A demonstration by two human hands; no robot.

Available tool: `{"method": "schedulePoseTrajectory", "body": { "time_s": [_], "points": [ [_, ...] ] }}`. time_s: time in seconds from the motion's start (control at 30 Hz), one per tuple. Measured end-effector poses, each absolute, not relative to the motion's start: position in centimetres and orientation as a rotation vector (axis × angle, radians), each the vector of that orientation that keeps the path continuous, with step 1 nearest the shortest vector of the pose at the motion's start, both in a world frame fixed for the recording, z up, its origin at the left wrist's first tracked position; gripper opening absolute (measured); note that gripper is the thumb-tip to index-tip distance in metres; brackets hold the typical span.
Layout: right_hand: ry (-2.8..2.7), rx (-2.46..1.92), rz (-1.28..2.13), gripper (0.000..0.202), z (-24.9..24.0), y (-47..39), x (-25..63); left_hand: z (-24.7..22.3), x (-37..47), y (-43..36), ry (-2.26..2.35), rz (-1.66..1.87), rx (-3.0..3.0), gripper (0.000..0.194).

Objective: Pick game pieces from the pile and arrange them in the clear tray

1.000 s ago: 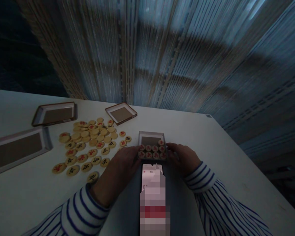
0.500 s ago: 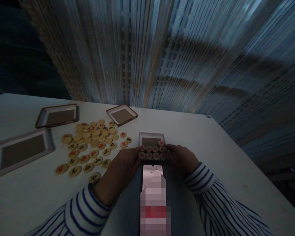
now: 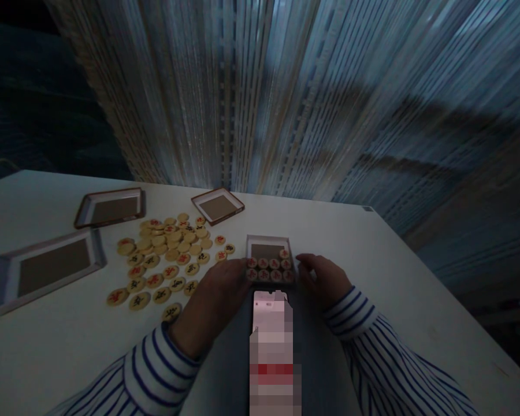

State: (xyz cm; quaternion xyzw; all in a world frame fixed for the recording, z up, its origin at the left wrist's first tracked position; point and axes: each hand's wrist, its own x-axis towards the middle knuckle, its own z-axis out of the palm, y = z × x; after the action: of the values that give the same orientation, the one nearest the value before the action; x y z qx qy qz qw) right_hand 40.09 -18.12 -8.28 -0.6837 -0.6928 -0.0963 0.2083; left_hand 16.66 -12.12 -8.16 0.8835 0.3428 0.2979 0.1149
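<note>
White tray [image 3: 268, 249] btwn hands [image 3: 219, 292], phone [image 3: 271, 323] nr, loose pcs [image 3: 173, 253]

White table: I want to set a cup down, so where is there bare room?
The widest bare patch of table lies right of the right hand, out to the right edge. Another lies behind the box of red-marked discs. A third is front left, between the large tray and left sleeve. Crowded: the loose discs beside the left hand.

red-marked discs [image 3: 263, 275] partly fill small open box [image 3: 267, 238]
</note>
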Motion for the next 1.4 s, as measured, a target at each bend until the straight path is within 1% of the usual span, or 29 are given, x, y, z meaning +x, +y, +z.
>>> {"method": "schedulePoseTrajectory", "body": {
  "time_s": [0.2, 0.4, 0.6, 0.8, 1.0, 1.17, 1.4],
  "points": [
    [-1.697, -1.889, -0.325, 0.029, -7.8, -18.4, 40.0, -6.6, 16.1, -12.1, 1.035, 1.119, 2.567, 0.018],
    [-1.623, -1.907, -0.302, 0.032, -7.7, -18.3, 40.1, -5.5, 15.4, -12.0, 1.120, 1.203, 2.384, 0.020],
    [-1.599, -1.950, -0.304, 0.034, -7.9, -18.1, 40.5, -4.9, 14.3, -12.0, 1.219, 1.166, 2.231, 0.026],
    [-1.594, -1.906, -0.332, 0.039, -7.9, -18.1, 40.5, -4.3, 11.4, -12.6, 1.329, 1.186, 2.218, 0.034],
    [-1.606, -1.847, -0.345, 0.042, -7.8, -18.3, 40.3, -5.1, 8.0, -11.7, 1.463, 1.230, 2.263, 0.040],
    [-1.605, -1.754, -0.394, 0.039, -7.7, -18.5, 40.2, -5.8, 6.2, -10.6, 1.451, 1.236, 2.325, 0.037],
    [-1.620, -1.688, -0.428, 0.034, -7.7, -18.5, 40.7, -6.4, 5.2, -10.9, 1.532, 1.347, 2.100, 0.029]
  ]
}}
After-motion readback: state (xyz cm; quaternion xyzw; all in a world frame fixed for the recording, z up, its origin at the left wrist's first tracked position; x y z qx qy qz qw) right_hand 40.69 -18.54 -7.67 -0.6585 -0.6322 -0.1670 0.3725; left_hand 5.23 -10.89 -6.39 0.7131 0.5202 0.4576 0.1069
